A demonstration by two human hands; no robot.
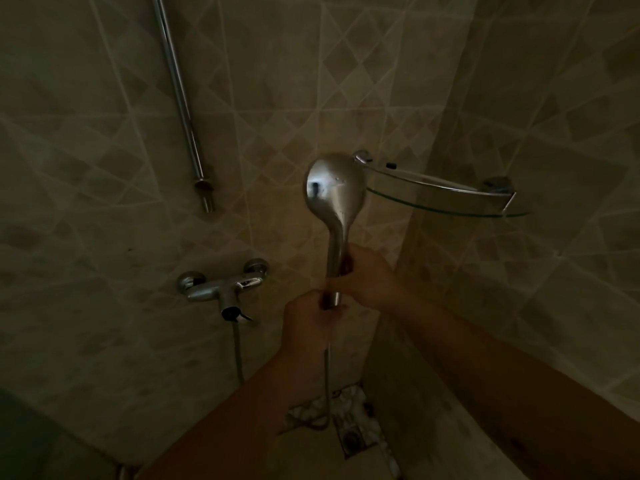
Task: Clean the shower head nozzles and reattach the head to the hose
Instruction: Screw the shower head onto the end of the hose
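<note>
Dim shower corner. The head (334, 188) stands upright mid-frame, its back toward the camera, just left of the glass shelf (446, 199). The right hand (367, 275) is wrapped around the handle; the left hand (308, 323) grips just below it, at the joint where the hose (327, 379) drops toward the floor drain (353, 439). The mixer (221, 285) sits on the wall to the left, below the rail (180, 95).

Single head-worn wide-angle view, aimed forward and down into a dim tiled shower corner. Close to both hands, left hand (308, 320) and right hand (367, 275), mid-frame. Wall mixer tap (221, 289) left of centre, glass corner shelf (446, 195) right, floor drain (353, 439) at bottom.
</note>
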